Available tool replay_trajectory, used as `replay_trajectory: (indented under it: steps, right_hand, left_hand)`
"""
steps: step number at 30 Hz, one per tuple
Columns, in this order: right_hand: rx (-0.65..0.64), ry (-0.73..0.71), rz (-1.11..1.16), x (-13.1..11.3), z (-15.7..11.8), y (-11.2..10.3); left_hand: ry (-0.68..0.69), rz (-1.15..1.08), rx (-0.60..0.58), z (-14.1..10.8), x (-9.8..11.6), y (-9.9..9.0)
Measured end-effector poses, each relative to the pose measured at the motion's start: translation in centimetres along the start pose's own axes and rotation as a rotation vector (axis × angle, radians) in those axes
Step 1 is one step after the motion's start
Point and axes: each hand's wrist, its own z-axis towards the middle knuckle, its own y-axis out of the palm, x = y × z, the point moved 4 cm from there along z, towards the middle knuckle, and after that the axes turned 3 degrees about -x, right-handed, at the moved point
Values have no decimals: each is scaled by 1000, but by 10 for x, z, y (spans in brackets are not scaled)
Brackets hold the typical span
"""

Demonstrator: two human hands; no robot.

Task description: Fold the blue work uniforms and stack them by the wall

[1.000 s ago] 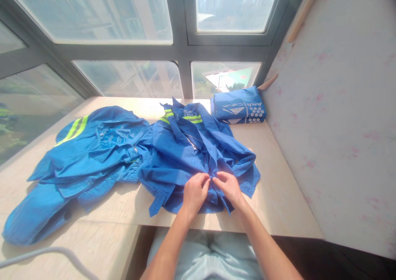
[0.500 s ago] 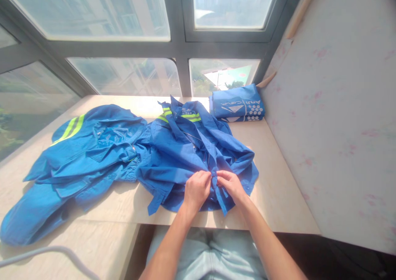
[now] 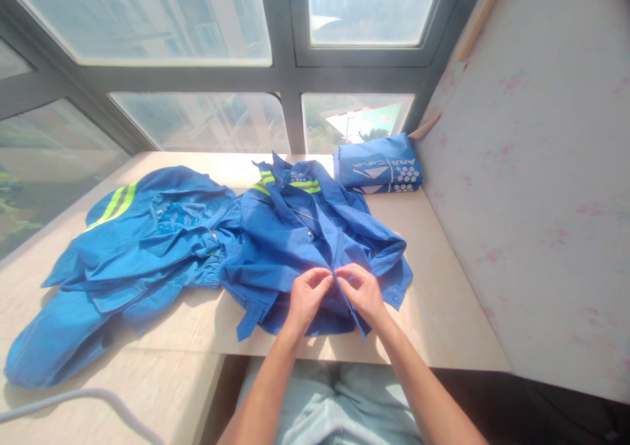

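Head view: the left hand (image 3: 306,294) and right hand (image 3: 365,293), close together, pinch the blue cloth jacket (image 3: 283,235) with yellow-green stripes by its front edge above the pale surface (image 3: 443,307).

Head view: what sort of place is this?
Probably an enclosed balcony or bay-window nook, apparently upstairs: large framed windows overlook hazy high-rises, a pale wood-look surface runs up to the glass, and the right wall carries a faded floral pattern.

Blue jacket (image 3: 280,241), yellow-green stripes (image 3: 305,185)
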Motion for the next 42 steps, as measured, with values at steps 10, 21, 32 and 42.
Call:
replay_trajectory:
  steps: [10,21,32,42]
  right_hand:
    - [48,-85,-165,-21,7,13]
    - [-62,176,104,-12,18,-1]
    - [-181,-182,-355,-29,34,-6]
    - [31,-353,-564,-30,18,4]
  left_hand:
    - [-26,-115,84,2,8,0]
    - [-43,-95,128,5,9,-3]
    - [64,122,126,8,18,-7]
    - [59,269,182,2,24,-7]
